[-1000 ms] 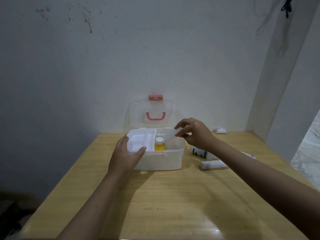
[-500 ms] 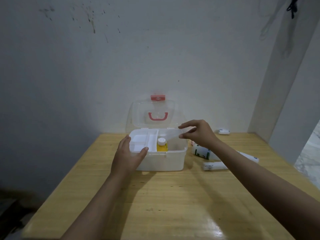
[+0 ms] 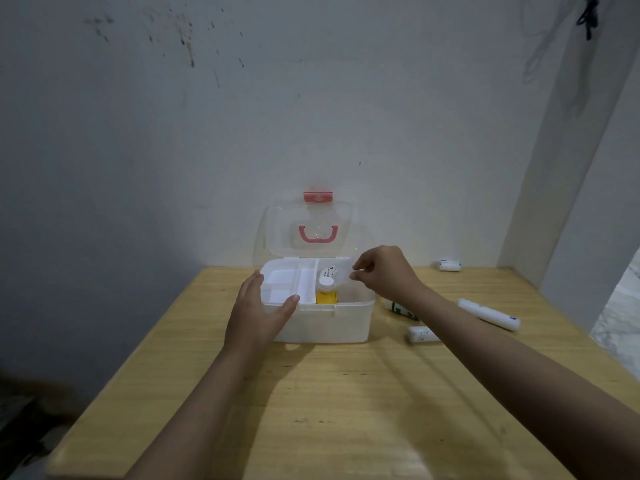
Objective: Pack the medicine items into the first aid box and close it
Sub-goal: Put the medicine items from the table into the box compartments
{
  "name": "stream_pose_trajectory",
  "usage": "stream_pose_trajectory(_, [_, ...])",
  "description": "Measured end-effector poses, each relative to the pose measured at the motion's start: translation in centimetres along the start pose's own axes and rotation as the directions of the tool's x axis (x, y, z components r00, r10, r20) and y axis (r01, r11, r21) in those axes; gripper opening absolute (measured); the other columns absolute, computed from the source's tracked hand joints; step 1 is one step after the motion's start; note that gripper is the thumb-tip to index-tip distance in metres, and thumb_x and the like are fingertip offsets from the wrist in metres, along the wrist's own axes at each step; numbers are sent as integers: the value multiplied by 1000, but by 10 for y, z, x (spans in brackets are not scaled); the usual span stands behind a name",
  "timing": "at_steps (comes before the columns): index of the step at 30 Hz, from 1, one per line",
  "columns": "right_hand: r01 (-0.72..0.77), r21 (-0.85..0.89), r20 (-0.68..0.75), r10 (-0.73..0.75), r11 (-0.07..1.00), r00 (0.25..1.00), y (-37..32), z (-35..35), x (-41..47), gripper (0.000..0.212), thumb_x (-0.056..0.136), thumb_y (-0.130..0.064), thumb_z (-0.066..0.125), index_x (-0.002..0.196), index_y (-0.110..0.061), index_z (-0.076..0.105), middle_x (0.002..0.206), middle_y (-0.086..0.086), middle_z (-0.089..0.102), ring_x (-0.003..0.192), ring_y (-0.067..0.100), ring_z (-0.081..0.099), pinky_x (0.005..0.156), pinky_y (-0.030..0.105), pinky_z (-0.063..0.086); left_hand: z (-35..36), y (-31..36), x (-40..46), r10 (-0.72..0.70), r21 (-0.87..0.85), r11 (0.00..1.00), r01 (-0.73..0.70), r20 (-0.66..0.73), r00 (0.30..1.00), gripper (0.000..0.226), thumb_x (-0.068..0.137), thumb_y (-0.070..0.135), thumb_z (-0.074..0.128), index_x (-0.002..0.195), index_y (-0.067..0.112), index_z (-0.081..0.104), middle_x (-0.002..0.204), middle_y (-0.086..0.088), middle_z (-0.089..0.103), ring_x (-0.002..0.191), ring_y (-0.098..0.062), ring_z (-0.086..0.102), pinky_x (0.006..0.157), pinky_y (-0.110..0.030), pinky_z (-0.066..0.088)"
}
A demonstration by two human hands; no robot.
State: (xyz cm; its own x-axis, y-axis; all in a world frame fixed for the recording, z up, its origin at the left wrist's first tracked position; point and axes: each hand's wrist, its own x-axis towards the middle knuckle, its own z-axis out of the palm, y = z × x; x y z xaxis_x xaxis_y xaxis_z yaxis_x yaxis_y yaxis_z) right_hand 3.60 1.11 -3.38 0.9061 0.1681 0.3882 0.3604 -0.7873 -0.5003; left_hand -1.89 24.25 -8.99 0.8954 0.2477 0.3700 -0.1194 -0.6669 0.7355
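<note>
Hands: L (image 3: 258, 311) bracing box (image 3: 325, 323), R (image 3: 382, 273) pinching packet (image 3: 334, 273)

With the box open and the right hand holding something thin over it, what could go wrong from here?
1. The clear packet is only pinched by the right hand and sits above the yellow bottle; it may catch on the cap rather than slide in.
2. The open lid stands upright behind; a bump might drop it.
3. White tubes lying beside the right forearm may get knocked and roll.
</note>
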Motion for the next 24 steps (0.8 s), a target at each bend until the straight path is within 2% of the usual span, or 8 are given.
stream_pose_trajectory(3, [43, -168, 69, -32, 985, 997, -4, 6, 9, 16, 79, -16, 73, 85, -1, 74, 85, 14, 73, 83, 28, 66, 72, 35, 52, 2, -2, 0, 2, -12, 1000, -2, -12, 1000, 84, 76, 53, 67, 144, 19, 32, 150, 1, 33, 133, -21, 36, 97, -34, 42])
stream_pose_trajectory(7, [64, -283, 119, -31, 957, 992, -12, 11, 18, 21, 80, -21, 74, 82, -1, 71, 85, 15, 70, 81, 29, 64, 63, 29, 43, 4, -1, 0, -1, -37, 999, 0, -27, 1000, 83, 77, 51, 67, 144, 17, 31, 150, 1, 32, 133, -20, 35, 94, -28, 37])
stream_pose_trajectory(11, [72, -345, 175, -11, 936, 985, -19, 18, 23, 24, 77, -29, 76, 83, -7, 69, 87, 10, 70, 85, 26, 62, 64, 29, 39, 5, -1, 1, -1, -31, 1000, -1, -48, 999, 82, 76, 49, 69, 142, 17, 32, 148, 0, 34, 131, -21, 37, 88, -26, 39])
stream_pose_trajectory(14, [23, -262, 209, 34, 965, 977, -18, 25, 28, 21, 71, -28, 80, 81, -11, 71, 86, 5, 72, 85, 22, 64, 67, 30, 46, 6, 0, 1, -5, -23, 1000, 4, -53, 999, 82, 76, 50, 69, 142, 18, 32, 148, 0, 34, 130, -21, 38, 86, -27, 41])
stream_pose_trajectory(16, [-2, -151, 227, 37, 989, 973, -15, 29, 31, 18, 71, -23, 80, 86, -15, 75, 89, 1, 74, 88, 19, 66, 80, 36, 53, 6, 1, 0, -4, -15, 1000, 4, -56, 998, 82, 76, 50, 69, 142, 19, 32, 148, -1, 34, 130, -21, 38, 87, -28, 42])
stream_pose_trajectory(20, [0, -139, 277, 39, 990, 960, -12, 29, 28, 25, 77, -24, 76, 102, -20, 73, 104, -2, 73, 101, 17, 63, 98, 43, 42, 6, 2, 0, 6, -4, 1000, -7, -70, 998, 81, 76, 48, 70, 142, 18, 33, 147, -2, 36, 128, -21, 39, 83, -25, 40])
stream_pose_trajectory(24, [8, -108, 261, 20, 994, 965, -9, 30, 28, 31, 78, -28, 74, 108, -24, 71, 109, -3, 71, 106, 16, 60, 102, 46, 37, 5, 1, 1, 25, 26, 999, -23, -60, 998, 79, 76, 50, 68, 141, 18, 37, 148, -2, 35, 130, -22, 39, 89, -32, 45])
